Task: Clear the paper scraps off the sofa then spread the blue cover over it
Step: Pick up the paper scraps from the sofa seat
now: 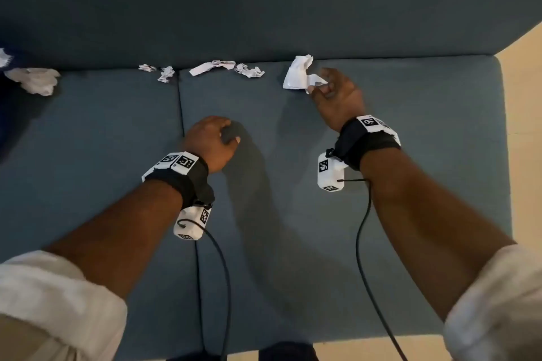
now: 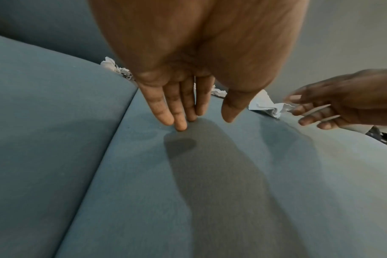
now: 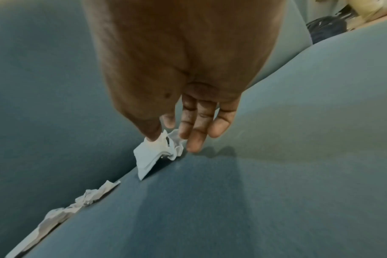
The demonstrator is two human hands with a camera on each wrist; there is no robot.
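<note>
Several crumpled white paper scraps [image 1: 211,66] lie along the crease between the blue-grey sofa's seat [image 1: 410,155] and its backrest. The largest scrap [image 1: 296,75] [image 3: 152,155] [image 2: 265,104] lies furthest right. My right hand [image 1: 318,86] [image 3: 161,130] pinches its near corner between thumb and index finger, the other fingers hanging straight. My left hand [image 1: 231,136] [image 2: 204,122] is open, its straight fingertips touching the seat cushion beside the middle seam. At the far left edge shows dark blue fabric [image 1: 11,108], perhaps the cover.
A bigger white crumpled wad [image 1: 36,80] lies on the left cushion by the dark blue fabric. The sofa ends at the right, with pale floor [image 1: 525,126] beyond. Black cables [image 1: 363,243] hang from both wrist cameras over the seat's front edge.
</note>
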